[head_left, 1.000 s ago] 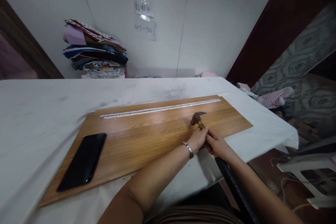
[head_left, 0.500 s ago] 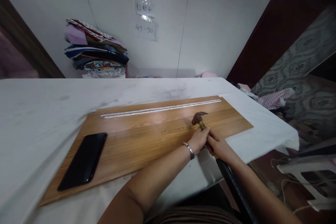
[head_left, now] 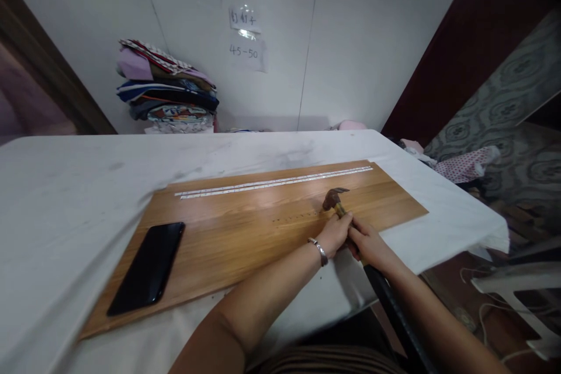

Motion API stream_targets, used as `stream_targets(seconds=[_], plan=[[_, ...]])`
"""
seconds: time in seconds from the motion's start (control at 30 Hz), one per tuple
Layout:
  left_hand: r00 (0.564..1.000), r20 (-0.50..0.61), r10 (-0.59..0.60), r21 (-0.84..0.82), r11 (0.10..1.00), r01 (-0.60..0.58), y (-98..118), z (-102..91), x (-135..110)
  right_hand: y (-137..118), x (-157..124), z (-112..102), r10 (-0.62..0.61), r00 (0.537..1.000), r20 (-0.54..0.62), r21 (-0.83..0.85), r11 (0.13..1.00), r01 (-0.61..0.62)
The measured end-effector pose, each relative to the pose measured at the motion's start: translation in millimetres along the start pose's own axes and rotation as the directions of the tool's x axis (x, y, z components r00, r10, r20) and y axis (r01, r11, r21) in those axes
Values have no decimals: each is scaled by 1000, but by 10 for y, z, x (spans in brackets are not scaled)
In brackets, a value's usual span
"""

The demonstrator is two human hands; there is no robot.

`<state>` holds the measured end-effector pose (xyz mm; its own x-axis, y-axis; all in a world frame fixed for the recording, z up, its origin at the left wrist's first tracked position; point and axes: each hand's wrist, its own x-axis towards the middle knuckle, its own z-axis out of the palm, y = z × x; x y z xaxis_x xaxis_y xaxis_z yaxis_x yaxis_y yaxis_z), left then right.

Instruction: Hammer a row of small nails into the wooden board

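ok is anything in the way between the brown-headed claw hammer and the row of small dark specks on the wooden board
Nothing visible: the brown-headed claw hammer has its head beside the right end of the small dark specks; the flat black phone lies far to their left.

Rm. w/ pale grey wall (head_left: 359, 29), thin vert. seams; 2 taped paper notes (head_left: 244, 52), lower reads "45-50". White-covered table (head_left: 65, 187) in front. Folded fabric stack (head_left: 169, 90) behind it, L of ctr. At R: dark red panel (head_left: 429, 52), grey patterned wall covering (head_left: 504, 99), polka-dot cloth (head_left: 467, 165), white plastic furniture pc. (head_left: 504, 286), brownish floor. Dim, soft light.
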<state>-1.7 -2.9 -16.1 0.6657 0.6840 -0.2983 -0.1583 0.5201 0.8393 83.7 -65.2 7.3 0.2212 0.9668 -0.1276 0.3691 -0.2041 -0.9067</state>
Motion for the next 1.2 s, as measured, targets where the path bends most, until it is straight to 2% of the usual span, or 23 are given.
stream_targets(seconds=[0.17, 0.3, 0.53, 0.83, 1.0, 1.13, 1.2], plan=[[1000, 2, 28, 18, 999, -28, 26, 13, -13, 3, -5, 4, -9, 1000, -26, 12, 1000, 10], [999, 37, -16, 14, 1000, 16, 49, 23, -36, 31, 7, 2, 3, 1000, 13, 4, 1000, -3], [1000, -11, -5, -2, 1000, 5, 0, -9, 11, 9, 20, -2, -5, 1000, -5, -11, 1000, 4], [1000, 17, -4, -25, 1000, 4, 27, 4, -22, 12, 20, 1, -22, 1000, -8, 6, 1000, 22], [997, 77, -18, -7, 1000, 18, 53, -72, -6, 28, 13, -16, -12, 1000, 7, 66, 998, 11], [980, 136, -145, 38, 989, 141, 85, -106, 17, 66, 20, -24, -6, 1000, 14, 100, 995, 4], [969, 126, -214, 42, 977, 211, 91, -81, -17, 79, 24, -25, -5, 999, 33, 132, 991, 0]])
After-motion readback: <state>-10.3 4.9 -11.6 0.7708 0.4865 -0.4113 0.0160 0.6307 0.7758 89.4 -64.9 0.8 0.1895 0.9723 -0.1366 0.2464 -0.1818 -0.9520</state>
